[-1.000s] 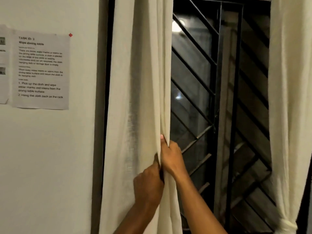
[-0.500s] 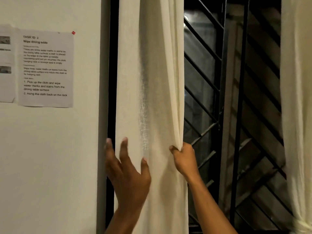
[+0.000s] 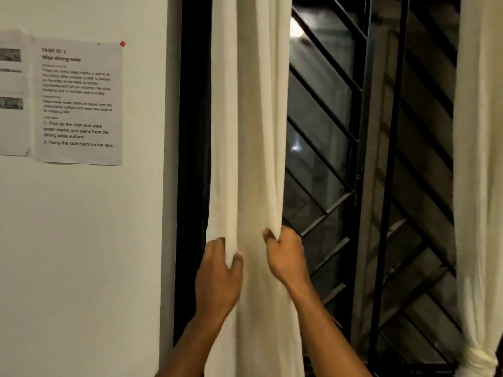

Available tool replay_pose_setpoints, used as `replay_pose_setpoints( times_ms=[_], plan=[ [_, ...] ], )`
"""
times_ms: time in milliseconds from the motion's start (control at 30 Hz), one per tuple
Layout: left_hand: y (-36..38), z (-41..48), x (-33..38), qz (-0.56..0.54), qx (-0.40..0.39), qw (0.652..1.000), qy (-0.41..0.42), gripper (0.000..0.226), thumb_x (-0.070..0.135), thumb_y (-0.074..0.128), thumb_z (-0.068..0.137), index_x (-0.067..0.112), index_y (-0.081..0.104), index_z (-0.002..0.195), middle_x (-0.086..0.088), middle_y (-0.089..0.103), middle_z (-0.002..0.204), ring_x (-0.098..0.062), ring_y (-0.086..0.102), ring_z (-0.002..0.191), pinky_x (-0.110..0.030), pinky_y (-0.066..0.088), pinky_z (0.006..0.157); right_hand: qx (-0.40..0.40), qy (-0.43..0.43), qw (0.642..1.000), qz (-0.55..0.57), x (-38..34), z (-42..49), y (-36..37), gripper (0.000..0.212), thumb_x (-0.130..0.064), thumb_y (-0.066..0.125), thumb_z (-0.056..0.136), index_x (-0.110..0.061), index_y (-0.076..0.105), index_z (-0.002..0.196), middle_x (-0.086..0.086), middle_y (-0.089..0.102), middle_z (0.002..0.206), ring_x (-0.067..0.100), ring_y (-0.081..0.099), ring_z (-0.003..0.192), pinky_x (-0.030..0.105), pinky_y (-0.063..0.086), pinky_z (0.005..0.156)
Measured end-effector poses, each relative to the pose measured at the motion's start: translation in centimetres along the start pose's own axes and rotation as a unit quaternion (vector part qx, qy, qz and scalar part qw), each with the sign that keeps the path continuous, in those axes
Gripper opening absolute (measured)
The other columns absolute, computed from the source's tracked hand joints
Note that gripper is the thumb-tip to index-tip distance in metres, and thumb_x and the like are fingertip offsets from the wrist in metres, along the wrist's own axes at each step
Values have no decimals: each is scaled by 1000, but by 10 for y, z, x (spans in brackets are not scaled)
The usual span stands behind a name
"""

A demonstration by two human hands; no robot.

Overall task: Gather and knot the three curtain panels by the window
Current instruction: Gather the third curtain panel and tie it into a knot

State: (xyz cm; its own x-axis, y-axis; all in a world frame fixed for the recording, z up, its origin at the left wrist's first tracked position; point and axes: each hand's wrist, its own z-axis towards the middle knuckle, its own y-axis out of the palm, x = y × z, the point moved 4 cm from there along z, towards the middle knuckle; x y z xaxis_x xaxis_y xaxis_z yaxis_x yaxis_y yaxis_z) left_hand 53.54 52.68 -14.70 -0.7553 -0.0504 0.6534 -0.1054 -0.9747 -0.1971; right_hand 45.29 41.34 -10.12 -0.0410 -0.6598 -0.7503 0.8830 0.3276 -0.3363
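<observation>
left hand [image 3: 217, 278] grips curtain panel [image 3: 250, 131] left edge | right hand [image 3: 285, 257] pinches right edge | knotted panel [image 3: 479, 186] far right

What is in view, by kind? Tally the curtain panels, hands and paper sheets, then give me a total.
Curtain panels: 2 (held panel, knotted panel)
Hands: 2 (left hand, right hand)
Paper sheets: 2 (full sheet, cut-off sheet)
Total: 6

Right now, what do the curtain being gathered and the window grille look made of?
Curtain panel: thin cream woven cloth, perhaps cotton or linen; matte, falls in soft folds where gripped. Window grille: probably painted metal; thin, rigid dark bars with slight sheen.
</observation>
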Motion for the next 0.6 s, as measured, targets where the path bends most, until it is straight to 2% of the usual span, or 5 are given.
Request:
replay_pose_setpoints(
  times_ms=[100,300,433,500,600],
  plan=[
    [27,-22,3,-61,-114,991,-32,52,32,56,93,34,31,138,20,40,130,0,47,114,-18,40,93,-71,-15,997,31,-10,-6,17,32,-34,49,92,-13,69,105,7,72,98,25,68,92,44,55,80],
    [37,-41,9,-165,-194,966,-45,104,68,66,65,67,-16,128,51,11,127,29,29,112,-1,38,82,-71,-50,996,25,-25,-14,8,72,-78,32,81,-30,50,132,-5,65,117,18,62,107,44,52,92],
    [43,-39,13,-136,-144,980,-28,106,65,59,67,29,7,151,12,34,149,-6,41,132,-21,38,104,-26,-137,990,32,-57,-14,-2,79,-66,47,86,-40,8,150,-10,33,151,13,44,130,40,42,105],
    [40,-32,20,-84,-104,990,-36,98,58,54,70,25,10,152,11,49,135,-11,55,117,-19,43,93,-19,-172,985,4,-74,-10,-9,87,-52,56,89,-39,-4,151,-10,22,156,14,37,135,35,37,105],
    [37,-21,25,-25,-72,995,-63,104,44,64,84,39,-19,146,20,57,92,-8,66,80,-27,55,71,-26,-175,984,-16,-93,2,-19,95,-37,63,90,-38,-10,150,-5,30,153,18,42,131,34,38,103]
  ],
)
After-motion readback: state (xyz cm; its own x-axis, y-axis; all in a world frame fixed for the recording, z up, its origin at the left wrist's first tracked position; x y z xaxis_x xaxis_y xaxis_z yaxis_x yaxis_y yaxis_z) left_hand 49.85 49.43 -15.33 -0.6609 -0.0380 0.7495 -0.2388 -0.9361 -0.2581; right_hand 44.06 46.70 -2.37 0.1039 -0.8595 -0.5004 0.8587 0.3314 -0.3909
